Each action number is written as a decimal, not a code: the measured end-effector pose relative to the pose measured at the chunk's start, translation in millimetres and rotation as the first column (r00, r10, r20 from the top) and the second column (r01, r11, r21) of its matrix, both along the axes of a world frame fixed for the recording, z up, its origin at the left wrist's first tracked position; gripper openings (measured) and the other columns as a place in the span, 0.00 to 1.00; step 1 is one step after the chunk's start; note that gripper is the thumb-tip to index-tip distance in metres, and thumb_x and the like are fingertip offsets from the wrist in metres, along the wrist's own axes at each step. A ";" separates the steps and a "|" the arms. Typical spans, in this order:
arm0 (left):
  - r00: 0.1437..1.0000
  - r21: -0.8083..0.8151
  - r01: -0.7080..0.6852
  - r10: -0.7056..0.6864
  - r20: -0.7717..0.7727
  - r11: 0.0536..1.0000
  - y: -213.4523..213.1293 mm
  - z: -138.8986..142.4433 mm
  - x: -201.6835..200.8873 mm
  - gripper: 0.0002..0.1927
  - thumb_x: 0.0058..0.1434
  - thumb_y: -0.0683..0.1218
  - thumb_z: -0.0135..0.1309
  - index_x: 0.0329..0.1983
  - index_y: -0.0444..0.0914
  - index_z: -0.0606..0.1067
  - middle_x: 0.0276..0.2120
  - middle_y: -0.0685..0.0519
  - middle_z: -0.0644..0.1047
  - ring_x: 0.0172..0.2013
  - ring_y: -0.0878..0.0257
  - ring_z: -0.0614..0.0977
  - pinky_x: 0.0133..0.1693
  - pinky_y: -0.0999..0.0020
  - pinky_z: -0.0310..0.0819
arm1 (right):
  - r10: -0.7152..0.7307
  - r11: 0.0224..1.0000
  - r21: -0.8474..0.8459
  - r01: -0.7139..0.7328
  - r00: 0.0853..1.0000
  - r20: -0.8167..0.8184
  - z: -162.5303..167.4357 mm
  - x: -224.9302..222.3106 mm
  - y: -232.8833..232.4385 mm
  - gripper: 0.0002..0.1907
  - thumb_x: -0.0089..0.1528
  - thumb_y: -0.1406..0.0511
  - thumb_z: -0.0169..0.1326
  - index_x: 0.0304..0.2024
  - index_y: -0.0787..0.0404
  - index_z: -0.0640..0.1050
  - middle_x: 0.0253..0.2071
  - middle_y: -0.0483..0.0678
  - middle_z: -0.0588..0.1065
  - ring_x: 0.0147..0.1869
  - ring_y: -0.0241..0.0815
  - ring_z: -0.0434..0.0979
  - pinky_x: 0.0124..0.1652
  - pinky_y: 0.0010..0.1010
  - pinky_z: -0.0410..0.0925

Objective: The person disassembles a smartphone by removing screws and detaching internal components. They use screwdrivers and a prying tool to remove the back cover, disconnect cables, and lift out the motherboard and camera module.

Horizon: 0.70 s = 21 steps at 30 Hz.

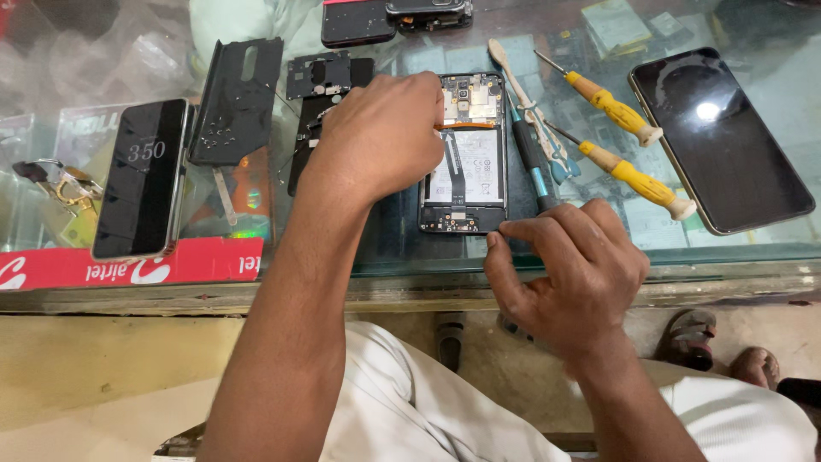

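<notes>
An opened smartphone (466, 154) lies back-up on the glass counter (599, 248), its cover off, showing the white battery, an orange strip, a black ribbon cable and circuit boards at both ends. The left hand (380, 137) rests curled over the phone's upper left edge; its fingertips are hidden, so I cannot tell what they hold. The right hand (569, 269), just below the phone's lower right corner, pinches thumb and forefinger together, nothing visible between them.

Opened phone (466, 162) centre on glass counter (744, 248); screwdrivers (611, 107) right of it; back cover (237, 98) left.
</notes>
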State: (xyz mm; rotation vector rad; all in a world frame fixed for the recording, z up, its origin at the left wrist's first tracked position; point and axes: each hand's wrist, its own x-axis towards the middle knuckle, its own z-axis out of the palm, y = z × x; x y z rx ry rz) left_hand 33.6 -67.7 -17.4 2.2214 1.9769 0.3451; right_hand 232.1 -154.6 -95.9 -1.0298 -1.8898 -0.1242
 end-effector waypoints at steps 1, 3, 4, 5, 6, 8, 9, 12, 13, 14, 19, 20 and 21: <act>1.000 0.008 -0.009 0.009 -0.002 1.000 -1.7 -0.1 0.7 0.13 0.53 0.41 0.53 0.42 0.38 0.79 0.38 0.39 0.81 0.42 0.38 0.82 0.46 0.44 0.75 | 0.000 1.000 -0.005 0.000 1.000 -0.001 0.2 0.0 -0.4 0.06 0.56 0.66 0.68 0.31 0.58 0.82 0.26 0.43 0.71 0.31 0.41 0.66 0.30 0.35 0.61; 1.000 0.030 -0.026 0.027 -0.008 0.999 -4.8 -0.4 2.1 0.12 0.54 0.41 0.52 0.42 0.40 0.80 0.39 0.39 0.81 0.41 0.39 0.83 0.46 0.44 0.76 | 0.000 1.000 -0.008 0.000 1.000 -0.006 0.5 -0.2 -0.5 0.06 0.56 0.67 0.68 0.31 0.58 0.82 0.26 0.43 0.71 0.30 0.41 0.66 0.30 0.35 0.60; 0.999 0.043 -0.032 0.033 -0.015 0.999 -6.3 -0.8 2.8 0.12 0.54 0.41 0.53 0.41 0.40 0.80 0.39 0.39 0.81 0.41 0.38 0.83 0.46 0.44 0.75 | 0.003 1.000 -0.008 -0.003 1.000 -0.005 0.7 0.0 -0.9 0.06 0.56 0.67 0.68 0.32 0.58 0.82 0.26 0.43 0.71 0.31 0.41 0.66 0.30 0.34 0.61; 0.999 0.057 -0.036 0.038 -0.021 0.998 -7.5 -1.2 3.7 0.11 0.55 0.41 0.53 0.41 0.40 0.81 0.39 0.39 0.81 0.41 0.38 0.83 0.45 0.43 0.75 | 0.006 1.000 -0.008 -0.006 1.000 -0.004 1.0 0.1 -1.1 0.06 0.56 0.67 0.68 0.32 0.58 0.82 0.27 0.43 0.71 0.31 0.42 0.66 0.30 0.33 0.61; 0.999 0.069 -0.040 0.042 -0.028 0.997 -8.3 -1.5 4.5 0.11 0.55 0.42 0.53 0.40 0.40 0.81 0.39 0.38 0.81 0.41 0.37 0.82 0.44 0.42 0.75 | 0.008 1.000 -0.009 -0.008 1.000 -0.002 1.3 0.1 -1.6 0.06 0.57 0.67 0.68 0.33 0.58 0.82 0.27 0.43 0.72 0.32 0.42 0.66 0.29 0.33 0.61; 0.997 0.053 -0.029 0.032 -0.064 0.998 -6.9 -1.1 4.9 0.10 0.54 0.41 0.54 0.39 0.37 0.81 0.39 0.37 0.81 0.41 0.37 0.82 0.44 0.43 0.76 | 0.002 1.000 -0.011 -0.002 1.000 -0.002 2.0 -0.2 -2.7 0.06 0.57 0.67 0.68 0.32 0.58 0.82 0.27 0.44 0.71 0.32 0.42 0.66 0.31 0.35 0.61; 0.996 0.048 -0.024 0.028 -0.082 0.999 -5.3 -0.3 4.6 0.10 0.54 0.41 0.54 0.38 0.36 0.80 0.39 0.37 0.80 0.42 0.36 0.82 0.44 0.43 0.77 | -0.001 1.000 -0.009 0.000 1.000 -0.003 2.3 -0.6 -2.7 0.06 0.57 0.67 0.68 0.32 0.58 0.82 0.27 0.44 0.71 0.32 0.43 0.66 0.32 0.36 0.61; 0.993 0.084 0.014 -0.004 -0.116 0.996 0.1 1.4 4.2 0.13 0.49 0.40 0.55 0.38 0.34 0.80 0.39 0.34 0.80 0.41 0.35 0.82 0.44 0.43 0.76 | -0.005 1.000 -0.008 0.005 1.000 -0.009 3.0 -1.4 -2.1 0.06 0.55 0.67 0.68 0.31 0.58 0.82 0.27 0.45 0.72 0.31 0.43 0.66 0.31 0.36 0.61; 0.993 0.062 0.011 -0.003 -0.121 0.998 1.9 2.1 3.8 0.13 0.49 0.40 0.55 0.38 0.34 0.80 0.39 0.35 0.80 0.42 0.35 0.82 0.44 0.43 0.77 | -0.001 1.000 -0.002 0.001 1.000 -0.008 3.1 -1.5 -1.5 0.06 0.55 0.67 0.68 0.31 0.58 0.82 0.27 0.45 0.72 0.31 0.43 0.66 0.31 0.36 0.61; 0.992 0.040 0.010 -0.005 -0.125 0.999 3.7 2.6 3.9 0.13 0.49 0.40 0.55 0.38 0.34 0.80 0.39 0.35 0.80 0.42 0.36 0.82 0.45 0.44 0.77 | 0.001 1.000 0.004 -0.001 1.000 -0.007 3.0 -1.4 -0.9 0.06 0.56 0.67 0.68 0.31 0.59 0.82 0.27 0.44 0.72 0.31 0.43 0.66 0.31 0.36 0.61; 0.991 -0.034 -0.009 0.004 -0.137 0.999 8.4 3.5 5.8 0.13 0.49 0.39 0.55 0.39 0.35 0.81 0.40 0.36 0.80 0.43 0.37 0.82 0.45 0.44 0.77 | 0.006 1.000 0.001 -0.006 1.000 0.003 0.4 0.6 -0.5 0.06 0.56 0.67 0.68 0.31 0.58 0.82 0.27 0.45 0.72 0.31 0.42 0.66 0.31 0.35 0.61; 0.989 -0.058 -0.023 0.014 -0.149 0.998 9.2 3.9 6.5 0.13 0.50 0.39 0.54 0.40 0.35 0.81 0.40 0.36 0.80 0.43 0.37 0.83 0.45 0.44 0.78 | 0.006 1.000 -0.002 -0.006 1.000 0.003 -0.4 0.7 -0.3 0.06 0.56 0.67 0.68 0.31 0.58 0.82 0.26 0.44 0.72 0.30 0.42 0.66 0.30 0.35 0.61; 0.987 -0.085 -0.038 0.024 -0.160 0.996 9.5 4.2 6.9 0.13 0.51 0.39 0.54 0.40 0.36 0.81 0.40 0.36 0.81 0.44 0.38 0.83 0.45 0.44 0.78 | 0.008 1.000 -0.008 -0.007 1.000 0.004 -1.1 0.6 -0.2 0.06 0.55 0.67 0.68 0.30 0.58 0.82 0.25 0.44 0.72 0.30 0.41 0.66 0.29 0.35 0.60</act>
